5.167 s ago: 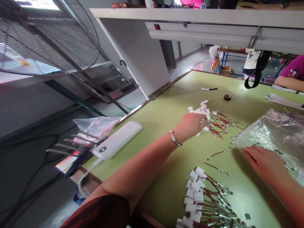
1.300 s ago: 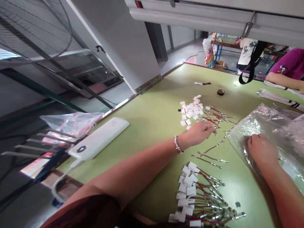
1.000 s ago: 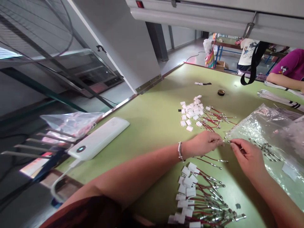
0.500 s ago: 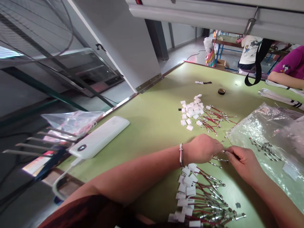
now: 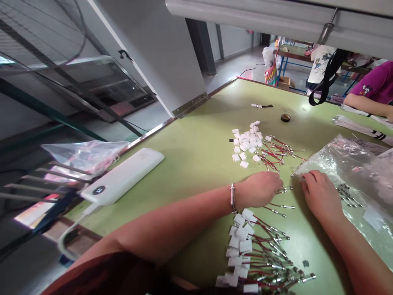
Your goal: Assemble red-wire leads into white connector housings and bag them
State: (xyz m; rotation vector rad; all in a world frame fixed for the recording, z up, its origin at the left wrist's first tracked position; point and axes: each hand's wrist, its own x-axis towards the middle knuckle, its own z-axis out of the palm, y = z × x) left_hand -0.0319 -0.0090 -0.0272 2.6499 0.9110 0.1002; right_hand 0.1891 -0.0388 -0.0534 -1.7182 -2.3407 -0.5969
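Note:
My left hand (image 5: 260, 189), with a silver bracelet at the wrist, is closed on a fuse lead, whose silvery tubular end (image 5: 285, 189) sticks out to the right of the fingertips. My right hand (image 5: 322, 194) is apart from it, palm down at the near-left edge of a clear plastic bag (image 5: 331, 153). Its fingers are bent and slightly apart, their tips partly hidden. Below the left hand lie red leads (image 5: 270, 241) with white tabs (image 5: 242, 233) and metal-capped tube ends. Farther back are a pile of white connectors (image 5: 250, 141) and loose red wires (image 5: 276, 152).
A white power bank (image 5: 125, 176) with a cable lies at the table's left edge. Black tape (image 5: 285, 118) sits farther back. Several small metal-ended tubes (image 5: 348, 196) lie by the bag. At right, a person's purple sleeve (image 5: 374, 82) and arm rest near bundled white wires (image 5: 359, 127).
My right hand has parted from the left and moved up and right to the plastic bag's edge. The left hand stays nearly in place, the lead's tube end now showing.

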